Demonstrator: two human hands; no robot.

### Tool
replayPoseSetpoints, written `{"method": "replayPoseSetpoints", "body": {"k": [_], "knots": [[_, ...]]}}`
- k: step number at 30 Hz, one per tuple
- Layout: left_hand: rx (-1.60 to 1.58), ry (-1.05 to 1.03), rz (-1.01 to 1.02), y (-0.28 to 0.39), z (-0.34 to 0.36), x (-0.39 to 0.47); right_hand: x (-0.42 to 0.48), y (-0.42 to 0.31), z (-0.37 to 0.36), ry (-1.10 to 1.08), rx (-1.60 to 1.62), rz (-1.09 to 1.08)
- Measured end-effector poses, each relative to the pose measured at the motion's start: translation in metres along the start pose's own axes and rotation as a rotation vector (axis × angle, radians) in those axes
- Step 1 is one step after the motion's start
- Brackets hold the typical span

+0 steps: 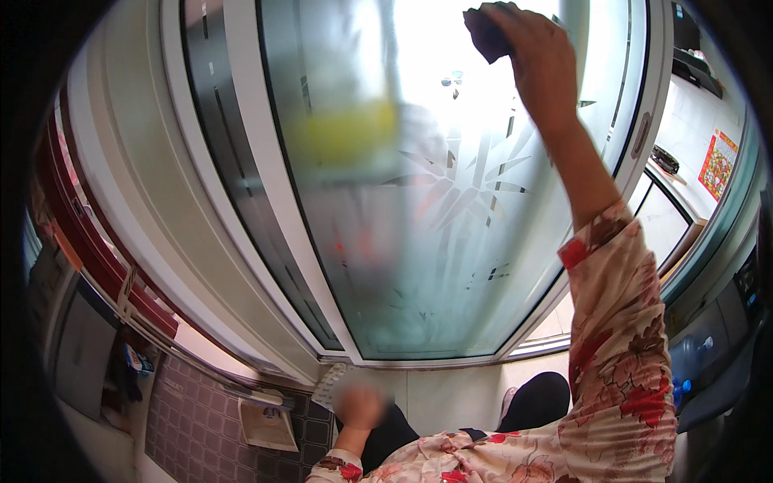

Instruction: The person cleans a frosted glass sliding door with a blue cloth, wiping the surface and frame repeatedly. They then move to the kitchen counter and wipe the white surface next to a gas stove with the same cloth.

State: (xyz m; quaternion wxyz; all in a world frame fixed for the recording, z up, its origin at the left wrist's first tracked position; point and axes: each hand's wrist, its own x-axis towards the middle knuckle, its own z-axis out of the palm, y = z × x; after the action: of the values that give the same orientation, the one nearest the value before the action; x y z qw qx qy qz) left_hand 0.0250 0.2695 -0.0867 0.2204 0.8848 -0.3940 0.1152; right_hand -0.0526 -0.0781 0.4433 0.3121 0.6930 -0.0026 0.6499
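My right hand (540,51) is raised high against the frosted glass sliding door (459,259). Its fingers are closed on a dark cloth (488,37), held at the upper part of the pane. Etched bamboo leaves (456,193) decorate the glass below it. Low down, my left hand (361,403) hangs in front of my dark-clad leg and looks blurred, so its grip is unclear. Just beside it lies a pale dotted flat thing (329,386), close to the door's bottom corner; whether the hand touches it cannot be made out.
A white door frame (296,241) runs down the left. Through the gap at right show a counter (664,208) and a red picture (718,164). Large blue water bottles (688,356) stand at the lower right. A dark patterned mat (199,410) and a paper bag (269,422) lie lower left.
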Motion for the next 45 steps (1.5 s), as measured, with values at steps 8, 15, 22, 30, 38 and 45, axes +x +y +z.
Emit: {"method": "replayPoseSetpoints", "body": {"k": [8, 15, 22, 30, 38, 45], "knots": [[-0.015, -0.014, 0.060, 0.021, -0.026, 0.007, -0.231, -0.105, -0.040, -0.415, 0.297, 0.119], [0.064, -0.009, 0.118, 0.014, -0.021, -0.003, -0.397, -0.210, -0.149, -0.967, 0.804, 0.624], [-1.839, -0.775, -0.968, 0.100, -0.017, -0.005, -0.372, -0.268, -0.196, -0.881, 1.190, 0.901], [-1.490, -0.702, -0.810, 0.135, -0.023, 0.022, -0.401, -0.225, -0.222, -0.932, 1.389, 0.796], [-0.304, 0.494, 0.696, 0.250, -0.183, 0.205, -0.567, -0.149, -0.213, -1.082, 0.807, 0.997], [0.146, 1.230, 0.888, 0.348, -0.305, 0.362, -0.559, -0.158, -0.201, -1.286, 0.980, 1.143]]}}
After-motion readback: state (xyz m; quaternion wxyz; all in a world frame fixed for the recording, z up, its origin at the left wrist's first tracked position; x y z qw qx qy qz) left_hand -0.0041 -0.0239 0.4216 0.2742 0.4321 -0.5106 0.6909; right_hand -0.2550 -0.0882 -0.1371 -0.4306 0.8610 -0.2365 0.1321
